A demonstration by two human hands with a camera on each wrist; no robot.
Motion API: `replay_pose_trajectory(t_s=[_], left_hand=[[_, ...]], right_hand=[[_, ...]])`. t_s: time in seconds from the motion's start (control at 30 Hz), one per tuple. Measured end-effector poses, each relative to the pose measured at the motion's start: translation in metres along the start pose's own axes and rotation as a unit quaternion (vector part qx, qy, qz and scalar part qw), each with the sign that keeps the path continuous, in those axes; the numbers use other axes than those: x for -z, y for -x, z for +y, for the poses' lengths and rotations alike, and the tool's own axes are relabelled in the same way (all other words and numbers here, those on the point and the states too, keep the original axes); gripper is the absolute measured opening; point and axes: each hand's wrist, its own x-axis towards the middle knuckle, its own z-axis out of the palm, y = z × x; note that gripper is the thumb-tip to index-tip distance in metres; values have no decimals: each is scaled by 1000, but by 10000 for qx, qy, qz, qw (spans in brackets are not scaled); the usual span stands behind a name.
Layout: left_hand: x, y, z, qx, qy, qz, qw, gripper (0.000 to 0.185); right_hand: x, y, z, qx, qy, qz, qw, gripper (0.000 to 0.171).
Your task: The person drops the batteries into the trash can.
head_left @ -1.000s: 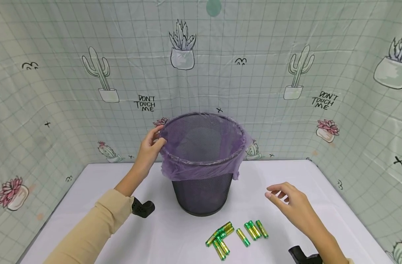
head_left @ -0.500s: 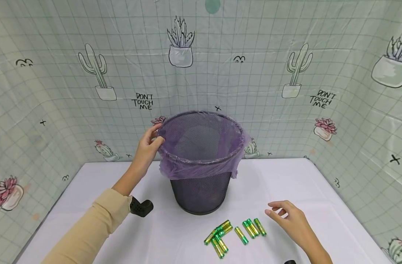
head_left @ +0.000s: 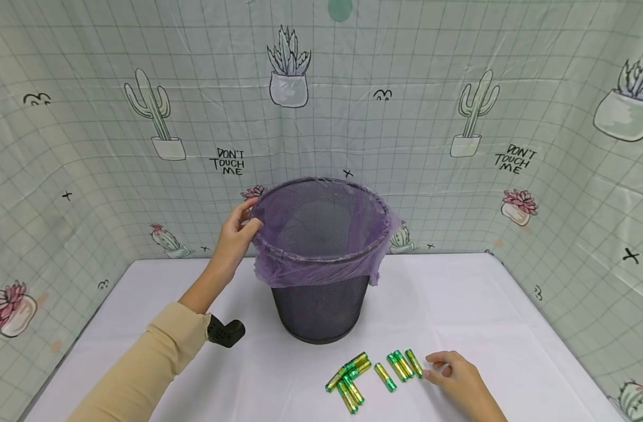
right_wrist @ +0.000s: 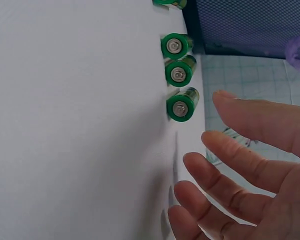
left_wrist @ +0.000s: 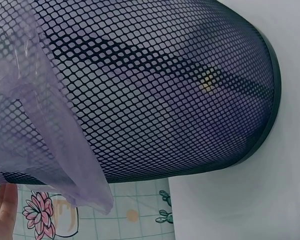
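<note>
**Left hand on bin rim, right hand beside the batteries**

Far left: a beige sleeve (head_left: 142,369) runs in from the lower corner, a black wrist mount (head_left: 225,332) under it. The left hand (head_left: 235,237) is raised to the left rim of the mesh wastebasket (head_left: 321,305), thumb and fingers pinching the purple bin liner (head_left: 310,271) where it folds over the edge.

Centre: the wastebasket stands upright on the white surface (head_left: 485,305), liner draped loosely outside the rim (the left wrist view shows the mesh wall (left_wrist: 160,95) close up, liner hanging down one side (left_wrist: 70,165)).

In front of the basket, slightly right: green-and-gold AA batteries lying flat on the surface, a crossed heap (head_left: 349,378), one single (head_left: 385,377), then a row of three (head_left: 404,364) side by side.

Right: the right hand (head_left: 455,381) rests low at the surface, fingers loosely spread and holding nothing, fingertips just beside the rightmost battery of the row. In the right wrist view the fingers (right_wrist: 250,165) are relaxed and apart from the nearest battery end (right_wrist: 180,106); contact cannot be told.
</note>
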Motion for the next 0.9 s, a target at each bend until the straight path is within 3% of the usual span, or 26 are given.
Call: replay_pose_trajectory(t_s=[0.3, 0.9], left_hand=[[0, -1, 0, 18, -54, 21, 10000, 57], [-1, -1, 0, 12, 71, 8, 10000, 57]], right_hand=[[-9, 2, 4, -197, -180, 38, 9996, 31], [-14, 0, 3, 58, 208, 267, 9994, 24]])
